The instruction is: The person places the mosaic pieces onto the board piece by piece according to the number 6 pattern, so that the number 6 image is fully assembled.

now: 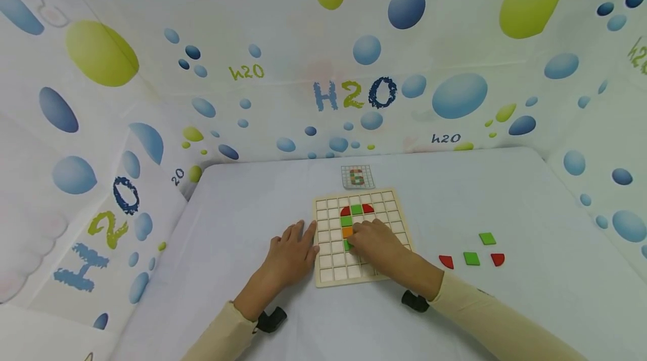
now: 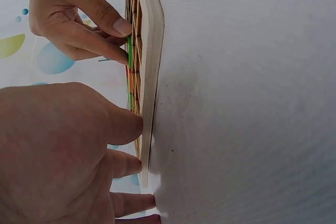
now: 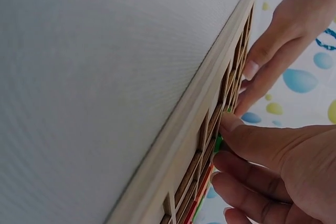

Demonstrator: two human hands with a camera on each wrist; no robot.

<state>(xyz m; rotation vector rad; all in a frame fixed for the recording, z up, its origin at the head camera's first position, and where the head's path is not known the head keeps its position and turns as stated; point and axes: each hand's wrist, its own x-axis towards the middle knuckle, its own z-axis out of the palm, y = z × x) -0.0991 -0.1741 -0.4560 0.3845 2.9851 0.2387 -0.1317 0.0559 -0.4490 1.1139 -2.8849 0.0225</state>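
One green tile (image 1: pixel 347 245) in right hand's grip (image 1: pixel 378 244); left hand (image 1: pixel 290 254) touches board (image 1: pixel 326 275)

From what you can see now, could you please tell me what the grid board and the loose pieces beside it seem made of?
Grid board: probably wood with a matte finish, judging by its pale rim and brown inner edges. Loose pieces: smooth-looking, flat green and red; perhaps painted wood or plastic, uncertain.

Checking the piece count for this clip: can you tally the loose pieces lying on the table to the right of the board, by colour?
Green pieces: 2
Red pieces: 2
Total: 4
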